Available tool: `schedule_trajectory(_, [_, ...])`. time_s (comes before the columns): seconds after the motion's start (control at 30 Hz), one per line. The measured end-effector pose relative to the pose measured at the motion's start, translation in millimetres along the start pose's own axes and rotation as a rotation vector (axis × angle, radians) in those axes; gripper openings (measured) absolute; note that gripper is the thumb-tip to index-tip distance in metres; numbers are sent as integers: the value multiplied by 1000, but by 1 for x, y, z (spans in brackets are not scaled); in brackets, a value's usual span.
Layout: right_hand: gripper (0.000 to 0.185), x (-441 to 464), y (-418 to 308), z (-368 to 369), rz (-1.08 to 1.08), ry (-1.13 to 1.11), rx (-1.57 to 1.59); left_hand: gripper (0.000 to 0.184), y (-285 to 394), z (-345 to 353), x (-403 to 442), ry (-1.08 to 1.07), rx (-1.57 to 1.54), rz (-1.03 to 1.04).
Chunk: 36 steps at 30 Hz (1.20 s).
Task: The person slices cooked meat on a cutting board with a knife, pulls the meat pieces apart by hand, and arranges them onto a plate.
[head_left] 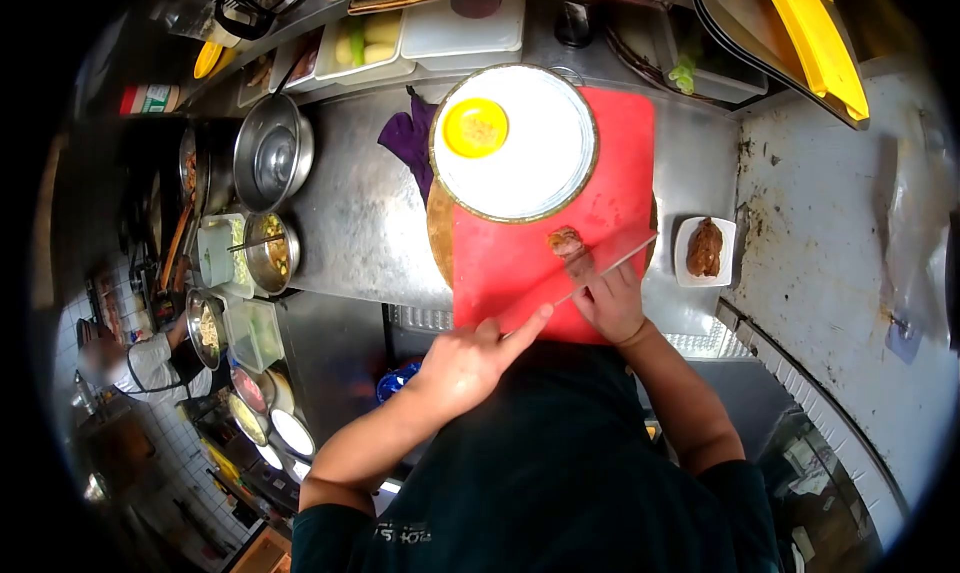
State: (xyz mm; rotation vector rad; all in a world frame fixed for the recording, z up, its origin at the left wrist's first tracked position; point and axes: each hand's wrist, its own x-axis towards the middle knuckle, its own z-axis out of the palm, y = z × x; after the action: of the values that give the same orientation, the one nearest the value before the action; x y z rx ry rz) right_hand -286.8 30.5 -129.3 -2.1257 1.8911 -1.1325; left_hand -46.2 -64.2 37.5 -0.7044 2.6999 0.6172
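My left hand is closed around the handle end of a long thin knife, its index finger stretched along the blade. The blade slants up to the right over a red cutting board. My right hand is closed with its fingertips against a piece of browned meat on the board, right by the blade. Above the meat stands a large round white plate; a small yellow dish of pale crumbs sits on it.
A white square dish with dark cooked meat stands on the right. At left are steel bowls and food containers. A purple cloth lies beside the plate. Another person works at far left.
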Motion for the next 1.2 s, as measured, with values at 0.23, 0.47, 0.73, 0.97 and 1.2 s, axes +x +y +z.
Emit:
schedule_trajectory(0.23, [45,2,3,2,-36,4,-41,93,6,-8,-27,18,14,3])
schedule_trajectory(0.47, [46,-1,5,4,-14,-22,-43,92,7,-12,-16,12,-9,12])
schedule_trajectory(0.73, [50,-2,7,5,-41,-10,-59,91,5,-7,-1,32,-68,15])
schedule_trajectory(0.97, [44,1,5,1,5,-9,-29,91,2,1,14,47,-90,30])
schedule_trajectory(1.2, [44,-8,9,5,19,-13,18,91,0,22,33,56,-83,9])
